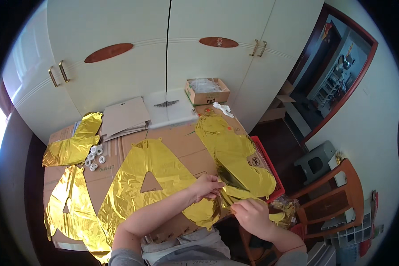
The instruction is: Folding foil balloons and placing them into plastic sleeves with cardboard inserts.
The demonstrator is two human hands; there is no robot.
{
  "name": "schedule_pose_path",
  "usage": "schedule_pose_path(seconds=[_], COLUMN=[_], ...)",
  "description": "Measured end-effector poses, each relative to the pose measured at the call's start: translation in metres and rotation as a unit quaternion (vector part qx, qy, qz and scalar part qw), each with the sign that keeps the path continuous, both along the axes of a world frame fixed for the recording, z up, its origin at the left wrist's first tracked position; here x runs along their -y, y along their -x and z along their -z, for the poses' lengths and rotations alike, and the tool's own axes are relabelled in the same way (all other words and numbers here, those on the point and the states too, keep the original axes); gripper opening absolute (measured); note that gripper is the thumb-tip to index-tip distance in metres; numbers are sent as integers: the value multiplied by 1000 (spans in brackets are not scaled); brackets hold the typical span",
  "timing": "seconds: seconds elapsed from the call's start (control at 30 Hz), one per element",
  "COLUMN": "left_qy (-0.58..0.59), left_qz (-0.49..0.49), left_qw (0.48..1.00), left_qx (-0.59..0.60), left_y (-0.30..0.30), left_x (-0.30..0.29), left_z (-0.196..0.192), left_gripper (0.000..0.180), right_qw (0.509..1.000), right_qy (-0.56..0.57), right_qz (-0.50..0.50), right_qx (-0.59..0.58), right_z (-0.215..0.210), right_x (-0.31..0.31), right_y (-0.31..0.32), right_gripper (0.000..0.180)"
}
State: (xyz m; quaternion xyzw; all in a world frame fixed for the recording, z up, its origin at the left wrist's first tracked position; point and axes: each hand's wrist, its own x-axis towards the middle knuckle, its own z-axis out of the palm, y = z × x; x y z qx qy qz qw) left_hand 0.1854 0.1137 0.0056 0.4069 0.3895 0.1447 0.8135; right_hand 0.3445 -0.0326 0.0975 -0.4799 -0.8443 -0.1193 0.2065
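Both my hands are at the near right edge of the table, pinching a gold foil balloon [241, 159], which lies flat and uninflated toward the far right. My left hand [205, 188] is closed on the foil near its lower edge. Lower and farther right, my right hand [252, 216] is also closed on it, and a folded strip of foil runs between the two. Under my left forearm lies a large flat gold balloon [124, 186] with a triangular opening. A similar smaller balloon [71, 195] rests at the left edge.
A folded gold balloon [75, 144] sits at the far left beside several white ribbon rolls [92, 159]. Grey cardboard sheets [125, 117] and a box of clear plastic [207, 91] stand toward the cabinet [119, 26]. To the right are a red basket [270, 173] and a wooden chair [352, 190].
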Motion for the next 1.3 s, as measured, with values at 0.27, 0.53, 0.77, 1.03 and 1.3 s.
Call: schedule_pose_path(seconds=[0.27,0.53,0.77,1.03,1.3], left_qy=[-38,-76,-440,-584,-716], left_qz=[-72,-64,-10,7,76], left_qw=[994,995,871,710,576], left_qx=[73,7,-216,-393,-388], left_y=[-6,6,7,-18,-57], left_x=[3,7,4,-12,-80], left_z=[14,2,-3,-12,-29], left_gripper=[30,33,46,36,64], right_qw=[885,650,795,947,953], right_qy=[305,324,150,2,84], right_qz=[81,178,156,96,17], right_qx=[-343,-664,-566,-306,-291], right_z=[34,17,-39,-91,-63], right_x=[-26,-49,-106,-173,-147], right_y=[-40,-93,-142,-110,-93], right_gripper=[33,15,19,21,20])
